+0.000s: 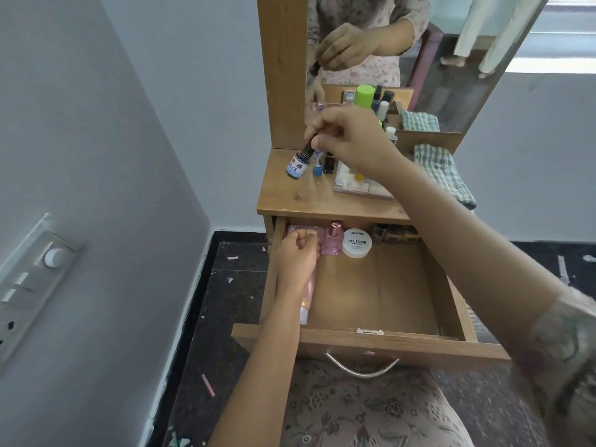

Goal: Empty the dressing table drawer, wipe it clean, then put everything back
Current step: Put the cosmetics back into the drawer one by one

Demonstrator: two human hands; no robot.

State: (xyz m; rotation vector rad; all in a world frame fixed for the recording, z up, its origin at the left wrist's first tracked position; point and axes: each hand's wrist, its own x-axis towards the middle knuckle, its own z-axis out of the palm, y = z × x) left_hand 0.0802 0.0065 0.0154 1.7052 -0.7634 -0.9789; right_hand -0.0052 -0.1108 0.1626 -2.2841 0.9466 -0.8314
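wood-grain drawer (371, 291), round white jar (357, 242), pink bottle (332, 241)

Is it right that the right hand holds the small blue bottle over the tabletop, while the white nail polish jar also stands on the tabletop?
Not quite. In the head view the right hand holds the blue bottle over the tabletop, but the white nail polish jar sits inside the open drawer.

Left grip (298, 253) fisted low, right grip (346, 135) pinching (raised).
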